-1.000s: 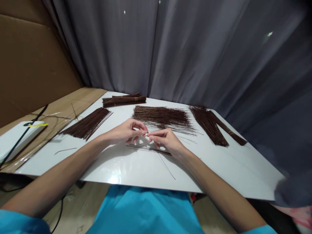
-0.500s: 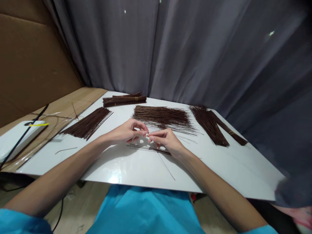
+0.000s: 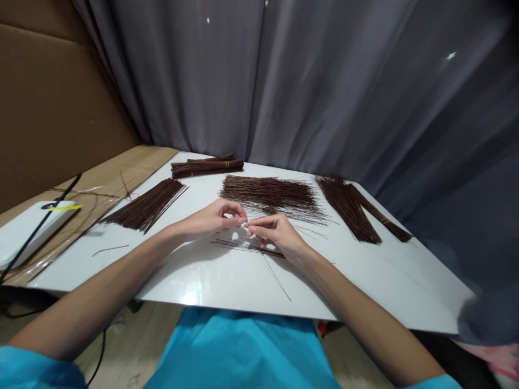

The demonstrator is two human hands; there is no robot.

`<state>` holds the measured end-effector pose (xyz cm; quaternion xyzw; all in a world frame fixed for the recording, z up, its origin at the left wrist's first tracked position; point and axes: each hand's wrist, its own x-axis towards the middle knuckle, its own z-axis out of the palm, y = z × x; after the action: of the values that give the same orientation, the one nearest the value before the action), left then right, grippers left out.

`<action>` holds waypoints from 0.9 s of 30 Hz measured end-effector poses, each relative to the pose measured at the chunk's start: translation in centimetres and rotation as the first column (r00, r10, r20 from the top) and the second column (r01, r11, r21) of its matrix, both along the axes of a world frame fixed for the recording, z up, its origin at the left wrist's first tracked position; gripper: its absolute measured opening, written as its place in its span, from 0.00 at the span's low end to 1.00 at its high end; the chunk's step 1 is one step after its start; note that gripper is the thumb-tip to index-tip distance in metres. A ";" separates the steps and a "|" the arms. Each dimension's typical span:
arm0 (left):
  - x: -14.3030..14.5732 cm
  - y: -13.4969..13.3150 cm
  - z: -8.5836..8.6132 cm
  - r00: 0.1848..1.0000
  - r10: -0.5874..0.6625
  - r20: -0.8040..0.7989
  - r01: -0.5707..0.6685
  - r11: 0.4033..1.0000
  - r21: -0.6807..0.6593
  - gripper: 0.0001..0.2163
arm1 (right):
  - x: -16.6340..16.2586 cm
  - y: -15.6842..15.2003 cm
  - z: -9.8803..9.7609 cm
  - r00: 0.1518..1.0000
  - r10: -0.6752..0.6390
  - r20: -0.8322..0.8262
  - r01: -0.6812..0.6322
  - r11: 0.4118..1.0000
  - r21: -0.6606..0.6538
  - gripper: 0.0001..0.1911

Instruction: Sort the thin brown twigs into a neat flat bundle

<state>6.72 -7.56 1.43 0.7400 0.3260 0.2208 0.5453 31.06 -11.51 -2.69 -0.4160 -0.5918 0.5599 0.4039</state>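
Both hands meet fingertip to fingertip above the white table (image 3: 194, 270). My left hand (image 3: 221, 217) is pinched closed, thumb against index finger. From the right, my right hand (image 3: 278, 232) pinches at the same spot. Whatever is between the fingertips is too small to make out. Several loose thin brown sticks (image 3: 235, 245) lie just under the hands, partly hidden by my right hand. One single thin stick (image 3: 278, 278) slants toward the table's front edge; its upper end is near my right hand, and I cannot tell if it is held.
Beyond the hands spreads a wide pile of brown sticks (image 3: 271, 194). Another pile (image 3: 146, 208) lies left, tied bundles (image 3: 208, 166) at the back, more sticks (image 3: 352, 213) at right. A bent stick (image 3: 110, 249) and a white box-like object (image 3: 30, 229) are left; a grey curtain (image 3: 284, 86) hangs behind.
Both hands stay in nearly the same place, with only a slight shift of the fingertips where they meet. The sticks and bundles look unchanged.
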 end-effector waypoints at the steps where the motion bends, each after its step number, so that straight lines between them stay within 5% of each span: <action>1: 0.0 0.1 -0.1 1.000 0.003 -0.002 -0.003 1.000 0.004 0.13 | 0.0 0.0 0.0 1.000 0.002 -0.003 -0.002 1.000 0.002 0.23; 12: 0.5 0.0 -0.5 0.998 0.040 0.037 -0.040 0.999 -0.005 0.13 | -0.3 0.0 -0.1 1.000 -0.024 -0.019 0.024 1.000 0.002 0.23; 18: 1.0 0.2 -1.0 0.976 0.213 0.047 -0.216 0.975 0.055 0.12 | -1.8 0.4 -1.0 0.993 -0.118 -0.009 0.118 0.993 0.006 0.21; 21: 1.2 0.5 -1.5 0.954 0.297 0.037 -0.298 0.936 0.187 0.10 | -2.4 0.0 -0.6 0.975 -0.133 0.177 0.102 0.979 0.176 0.13; 23: 1.3 0.7 -1.9 0.951 0.308 0.014 -0.295 0.896 0.331 0.08 | -2.6 -0.6 0.2 0.883 -0.195 0.427 0.012 0.919 0.395 0.09; 27: 1.5 0.6 -2.3 0.955 0.286 -0.075 -0.201 0.816 0.542 0.09 | -2.7 -1.7 2.4 0.510 -0.421 0.750 -0.278 0.744 0.607 0.09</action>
<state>8.21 -6.96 -0.89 0.8280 0.3857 0.3124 0.2608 28.32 -13.17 -0.30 -0.4894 -0.8484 0.0110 0.2017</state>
